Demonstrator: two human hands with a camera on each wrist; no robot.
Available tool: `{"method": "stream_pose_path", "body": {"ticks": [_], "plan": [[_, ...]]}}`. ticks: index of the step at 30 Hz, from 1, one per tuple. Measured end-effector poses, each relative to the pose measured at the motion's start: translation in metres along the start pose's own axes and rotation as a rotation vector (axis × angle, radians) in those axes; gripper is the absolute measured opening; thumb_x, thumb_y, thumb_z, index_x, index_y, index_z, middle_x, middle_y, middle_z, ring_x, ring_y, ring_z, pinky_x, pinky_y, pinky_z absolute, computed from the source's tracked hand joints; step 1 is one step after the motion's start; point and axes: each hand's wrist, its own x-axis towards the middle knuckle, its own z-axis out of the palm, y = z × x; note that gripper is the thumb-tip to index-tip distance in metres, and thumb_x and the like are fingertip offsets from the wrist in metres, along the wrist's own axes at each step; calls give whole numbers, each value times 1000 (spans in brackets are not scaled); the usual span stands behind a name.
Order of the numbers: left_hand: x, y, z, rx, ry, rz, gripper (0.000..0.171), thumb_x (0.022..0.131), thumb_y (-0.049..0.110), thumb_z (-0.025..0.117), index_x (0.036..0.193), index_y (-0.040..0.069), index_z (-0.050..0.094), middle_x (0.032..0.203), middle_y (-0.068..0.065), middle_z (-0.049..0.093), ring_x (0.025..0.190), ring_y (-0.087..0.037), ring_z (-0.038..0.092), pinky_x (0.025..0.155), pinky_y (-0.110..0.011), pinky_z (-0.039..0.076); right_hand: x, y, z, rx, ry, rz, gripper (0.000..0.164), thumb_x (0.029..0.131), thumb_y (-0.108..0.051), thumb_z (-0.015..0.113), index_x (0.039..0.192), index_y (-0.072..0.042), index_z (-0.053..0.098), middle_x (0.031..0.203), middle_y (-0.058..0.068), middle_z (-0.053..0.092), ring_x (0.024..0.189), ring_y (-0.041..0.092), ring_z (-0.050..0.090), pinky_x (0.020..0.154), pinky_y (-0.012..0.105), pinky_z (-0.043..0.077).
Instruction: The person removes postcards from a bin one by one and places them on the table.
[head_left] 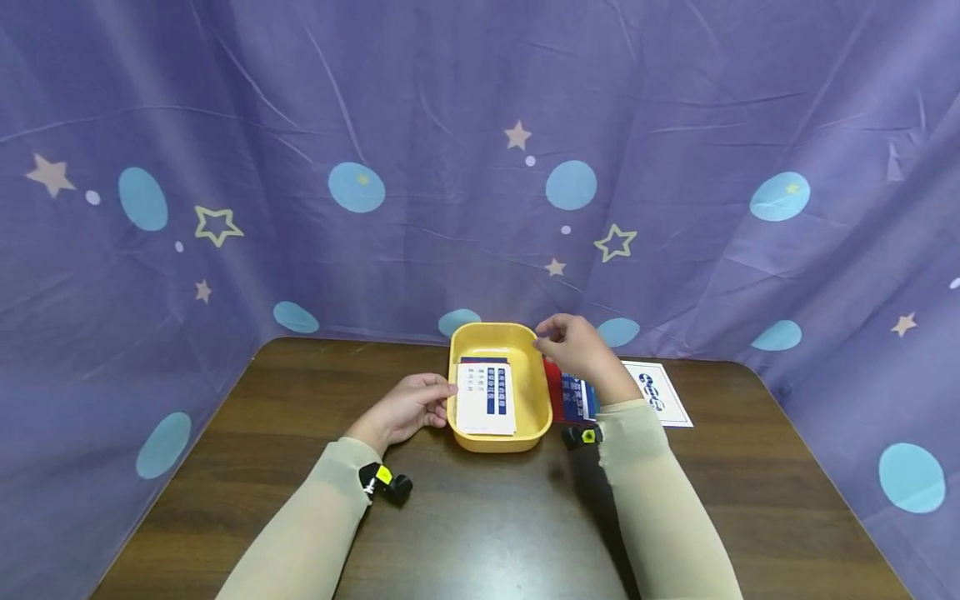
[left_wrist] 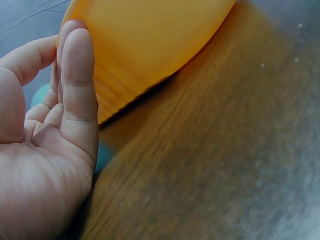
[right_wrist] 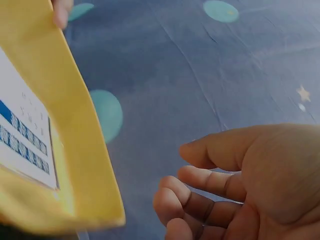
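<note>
A yellow plastic tray [head_left: 537, 427] stands on the table in the head view. My left hand [head_left: 408, 406] grips its left rim, thumb over the edge and fingers along the outer wall [left_wrist: 150, 45]. Inside the tray lies a white printed card [head_left: 486, 408] with two blue text blocks, and blue and red edges show from beneath it. My right hand [head_left: 573, 346] is beside the tray's far right corner, holding nothing. The right wrist view has its fingers loosely curled and apart from the yellow wall [right_wrist: 82, 130].
Right of the tray lie a red and blue printed card [head_left: 576, 398], partly hidden by my right arm, and a white sheet [head_left: 675, 408] with a blue design. Both are on the brown wooden table [head_left: 450, 533]. A purple patterned curtain [head_left: 465, 242] hangs behind and at the sides.
</note>
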Motion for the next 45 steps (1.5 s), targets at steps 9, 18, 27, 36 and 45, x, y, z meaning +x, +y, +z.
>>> {"method": "stream_pose_path", "body": {"ticks": [9,18,27,36,45], "plan": [[-1,-2,0,-3,4,9,12,103,10,68,100,0,63,71,-2,67,57,-10,64,52,-20,61,28,-25,30,38,-169,41,34,101,-25,72,128,-3,70,110,19,76,97,41,76,68,39,69],[0,-4,1,-2,-8,5,10,103,12,68,95,6,64,71,0,66,57,-9,64,53,-20,61,50,-30,55,-135,-250,159,33,98,-21,75,122,1,69,103,24,78,92,39,78,75,46,71],[1,-4,-1,-28,-6,15,14,106,12,64,92,8,65,71,0,67,57,-9,64,53,-20,61,62,-32,71,-353,-284,198,17,95,-15,73,97,1,72,94,20,78,83,35,79,53,37,65],[1,-3,-1,-16,-3,8,7,103,9,67,96,7,65,70,-1,67,57,-9,65,52,-20,61,60,-32,85,-431,-318,258,44,83,-42,93,96,-3,78,84,13,81,72,26,78,57,36,66],[1,-2,-1,-4,0,5,8,102,8,68,95,7,64,70,-1,66,56,-8,65,52,-20,61,62,-30,90,-448,-351,230,48,76,-43,97,90,-2,76,74,14,80,63,26,78,54,34,65]]}}
